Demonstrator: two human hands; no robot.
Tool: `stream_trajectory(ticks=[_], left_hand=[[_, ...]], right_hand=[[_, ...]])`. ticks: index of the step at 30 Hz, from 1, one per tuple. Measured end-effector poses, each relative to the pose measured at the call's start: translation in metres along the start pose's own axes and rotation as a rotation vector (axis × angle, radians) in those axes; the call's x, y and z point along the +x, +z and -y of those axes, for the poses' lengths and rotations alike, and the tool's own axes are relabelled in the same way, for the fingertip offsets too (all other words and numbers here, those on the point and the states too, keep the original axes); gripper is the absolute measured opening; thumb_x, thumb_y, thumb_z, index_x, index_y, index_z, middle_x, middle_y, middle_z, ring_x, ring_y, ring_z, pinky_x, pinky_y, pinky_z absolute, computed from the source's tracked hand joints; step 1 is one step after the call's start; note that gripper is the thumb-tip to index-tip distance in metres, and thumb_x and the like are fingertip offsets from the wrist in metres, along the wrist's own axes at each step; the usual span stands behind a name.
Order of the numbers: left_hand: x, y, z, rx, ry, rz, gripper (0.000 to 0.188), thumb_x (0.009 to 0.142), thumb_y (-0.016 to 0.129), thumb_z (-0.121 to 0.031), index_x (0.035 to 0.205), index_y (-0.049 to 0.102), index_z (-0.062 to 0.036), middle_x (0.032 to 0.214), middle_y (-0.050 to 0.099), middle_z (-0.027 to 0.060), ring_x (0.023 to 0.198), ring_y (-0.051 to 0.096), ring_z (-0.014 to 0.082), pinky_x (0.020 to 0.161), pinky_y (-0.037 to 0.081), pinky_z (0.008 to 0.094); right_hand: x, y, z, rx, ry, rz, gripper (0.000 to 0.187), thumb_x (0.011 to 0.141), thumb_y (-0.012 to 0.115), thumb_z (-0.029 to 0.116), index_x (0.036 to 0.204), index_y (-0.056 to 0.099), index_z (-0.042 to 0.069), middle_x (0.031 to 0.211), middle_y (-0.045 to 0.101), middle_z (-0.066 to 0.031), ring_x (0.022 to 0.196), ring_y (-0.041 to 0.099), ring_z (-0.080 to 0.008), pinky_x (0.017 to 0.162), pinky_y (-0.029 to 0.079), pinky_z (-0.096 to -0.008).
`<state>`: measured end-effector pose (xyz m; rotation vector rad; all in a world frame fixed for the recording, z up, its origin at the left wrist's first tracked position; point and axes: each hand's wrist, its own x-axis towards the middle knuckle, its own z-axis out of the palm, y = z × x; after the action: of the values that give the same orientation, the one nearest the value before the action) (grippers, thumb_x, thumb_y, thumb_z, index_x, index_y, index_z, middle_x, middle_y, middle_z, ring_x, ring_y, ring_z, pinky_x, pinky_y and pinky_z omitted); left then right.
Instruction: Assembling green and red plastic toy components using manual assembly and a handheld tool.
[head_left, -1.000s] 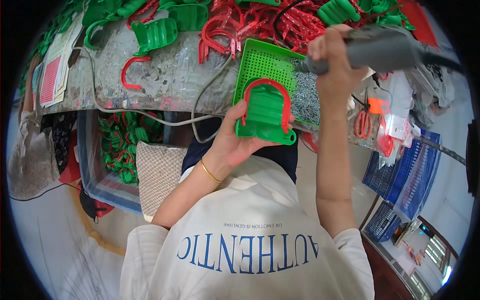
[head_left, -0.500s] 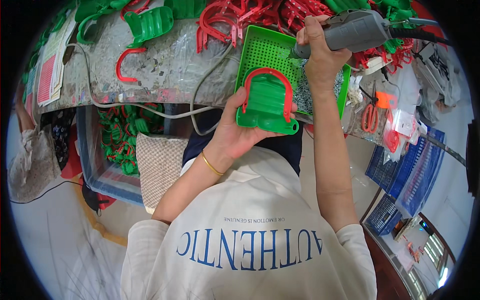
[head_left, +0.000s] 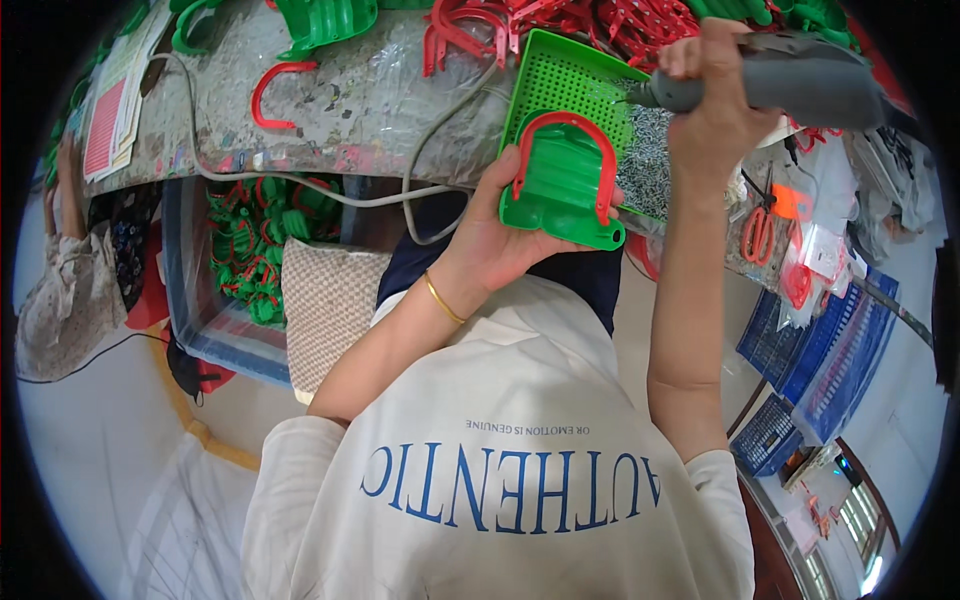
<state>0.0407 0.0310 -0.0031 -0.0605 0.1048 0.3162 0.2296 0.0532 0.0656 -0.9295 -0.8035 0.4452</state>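
My left hand (head_left: 490,240) is closed around a green moulded plastic part (head_left: 562,180) with a red U-shaped strip (head_left: 607,165) fitted along its arched edge. The thumb presses its left side and some fingertips show at the right. My right hand (head_left: 715,125) grips a grey power screwdriver (head_left: 805,88), slightly blurred, its nose pointing left. Its tip is over a bright green tray (head_left: 560,85), apart from the held part. Small silvery screws (head_left: 648,140) fill the tray's right side; the left is a perforated surface. The held part hides the tray's near left corner.
Red strips (head_left: 640,45) pile up behind the tray. A loose red strip (head_left: 258,95) and a grey cable (head_left: 300,182) lie on the bench. Orange-handled scissors (head_left: 757,235) rest at right. A bin (head_left: 190,320) of green-and-red parts stands below left. Another person's arm (head_left: 70,185) shows far left.
The screwdriver in my right hand has swung right, and its thin tip now shows above the screws. My left hand still holds the green part. The whole view has shifted slightly.
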Motion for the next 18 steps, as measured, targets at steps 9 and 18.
stream_trajectory(ticks=[9, 18], left_hand=[[-0.003, 0.002, 0.006, 0.047, 0.028, -0.071, 0.071, 0.090, 0.051, -0.058, 0.138, 0.040, -0.0069, 0.132, 0.051, 0.0189, 0.123, 0.050, 0.0336, 0.096, 0.046, 0.0545], [-0.009, 0.007, 0.010, 0.062, 0.013, -0.055, 0.064, 0.092, 0.051, -0.053, 0.140, 0.038, -0.0116, 0.137, 0.046, 0.0144, 0.124, 0.049, 0.0307, 0.097, 0.045, 0.0561]], right_hand=[[-0.046, 0.051, 0.066, 0.133, 0.081, 0.255, 0.014, 0.091, 0.060, 0.013, 0.095, 0.053, 0.002, 0.062, 0.042, -0.0011, 0.054, 0.043, -0.0133, 0.054, 0.036, -0.0306], [-0.060, 0.060, 0.061, 0.142, 0.066, 0.271, 0.017, 0.091, 0.061, 0.014, 0.097, 0.053, 0.001, 0.062, 0.044, -0.0017, 0.054, 0.045, -0.0131, 0.054, 0.038, -0.0298]])
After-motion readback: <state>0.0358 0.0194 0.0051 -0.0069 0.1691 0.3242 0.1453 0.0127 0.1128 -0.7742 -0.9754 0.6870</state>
